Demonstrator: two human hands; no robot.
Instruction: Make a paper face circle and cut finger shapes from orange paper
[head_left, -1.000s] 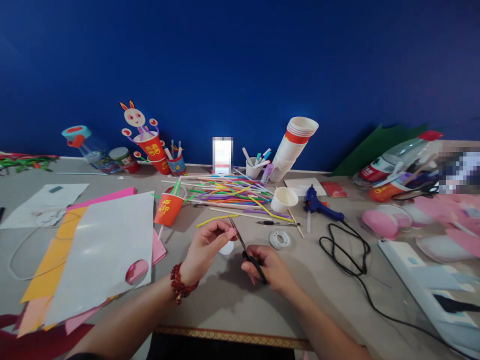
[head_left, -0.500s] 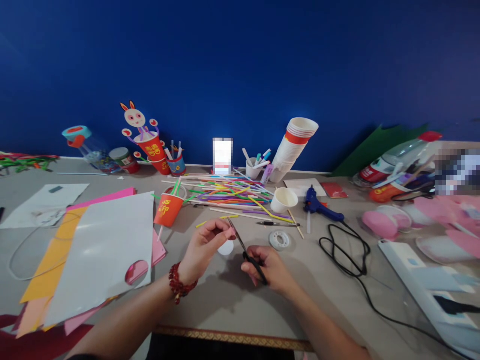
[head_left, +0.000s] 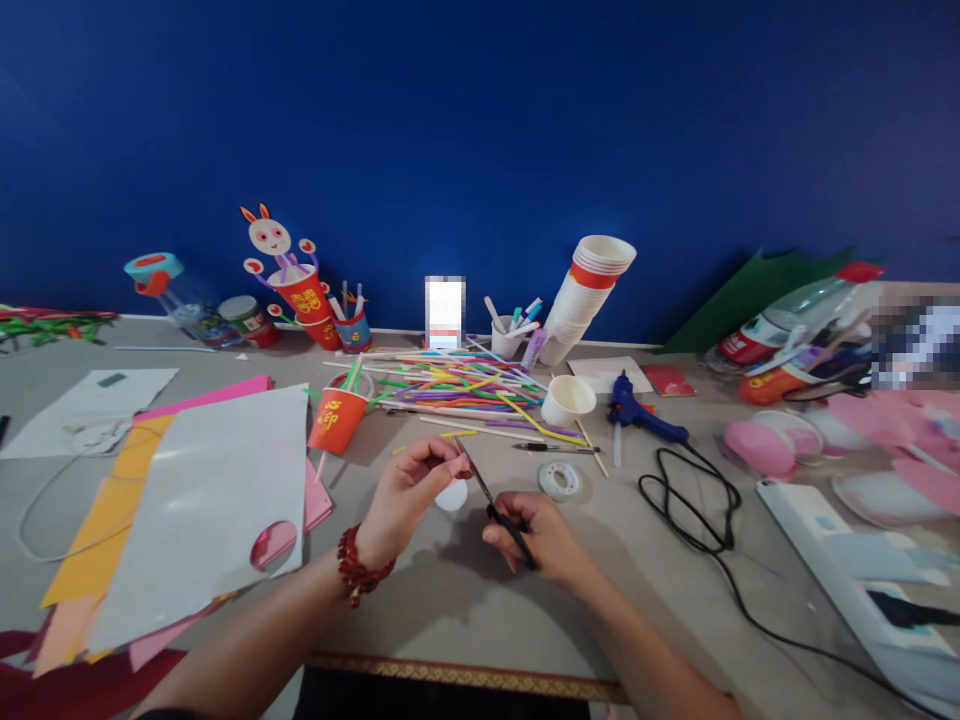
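My left hand (head_left: 411,490), a red beaded bracelet (head_left: 358,562) on its wrist, pinches a small piece of pink paper (head_left: 463,465) between thumb and fingers. In my right hand (head_left: 534,535) are black-handled scissors (head_left: 511,527); their blades point up and away, right at the pink piece. Whether the blades are parted is too small to tell. Under the left fingertips a white paper disc (head_left: 452,494) lies on the table. Just right of the scissors rests a roll of tape (head_left: 559,481).
Colourful pipe cleaners (head_left: 450,385) are heaped behind my hands. A red paper cup (head_left: 339,418) and stacked paper sheets (head_left: 210,500) are at left. To the right lie a pen (head_left: 555,448), a white cup (head_left: 568,401), a blue glue gun (head_left: 637,412), its black cord and a power strip (head_left: 832,580).
Both hands stay almost in place. The pink piece and the scissors have shifted only very slightly against each other.
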